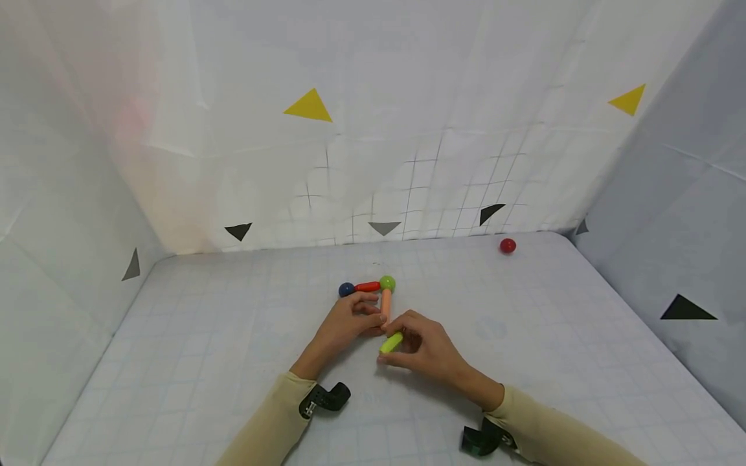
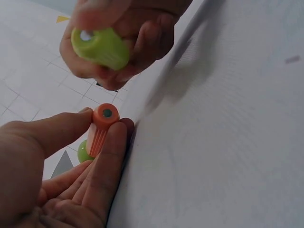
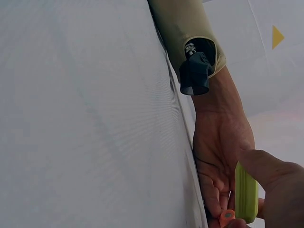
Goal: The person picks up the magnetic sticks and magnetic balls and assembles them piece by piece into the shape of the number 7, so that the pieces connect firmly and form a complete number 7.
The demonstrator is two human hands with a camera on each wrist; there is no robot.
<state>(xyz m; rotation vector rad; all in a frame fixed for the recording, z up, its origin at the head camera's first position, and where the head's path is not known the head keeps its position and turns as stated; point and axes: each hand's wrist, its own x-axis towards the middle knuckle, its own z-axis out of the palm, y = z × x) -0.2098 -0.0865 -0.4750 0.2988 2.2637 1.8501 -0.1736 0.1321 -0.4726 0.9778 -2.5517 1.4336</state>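
Note:
My left hand [image 1: 348, 321] pinches an orange magnetic rod [image 1: 386, 304] between thumb and fingers, near its close end. The rod's far end meets a green ball [image 1: 387, 283]. From that ball a red rod [image 1: 368, 287] runs left to a dark blue ball [image 1: 346, 289], making a bent chain on the table. In my right hand [image 1: 428, 346] a yellow-green rod [image 1: 391, 343] is pinched between thumb and fingers, just to the near side of the orange rod. The left wrist view shows a gap between the yellow-green rod [image 2: 100, 47] and the orange rod's tip [image 2: 107, 113].
A red ball [image 1: 508, 246] lies alone near the table's back right. White sheets with yellow and dark triangles [image 1: 309, 105] rise behind and on both sides of the gridded white table [image 1: 221, 336]. Both wrists carry small dark cameras [image 1: 480, 440].

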